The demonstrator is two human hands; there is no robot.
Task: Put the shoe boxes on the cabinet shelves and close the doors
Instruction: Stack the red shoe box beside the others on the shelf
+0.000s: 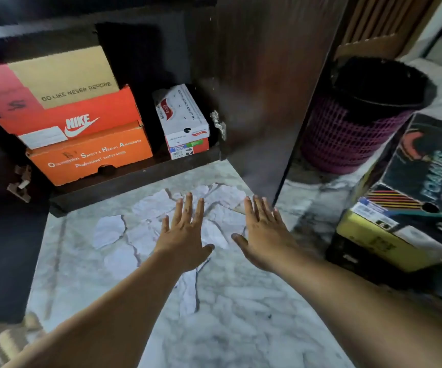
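My left hand (pixel 185 236) and right hand (pixel 263 235) hover flat (fingers spread, holding nothing); stacked boxes (pixel 81 134) at eleven o'clock in the cabinet (pixel 135 179).

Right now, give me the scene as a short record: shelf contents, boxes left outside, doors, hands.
shelf: Nike box stacked between a tan box above and an orange safety-shoe box below; white box on another box to their right
outside: Foamies box on a yellow box, on the floor at right
right door: open
left hand: open, empty
right hand: open, empty
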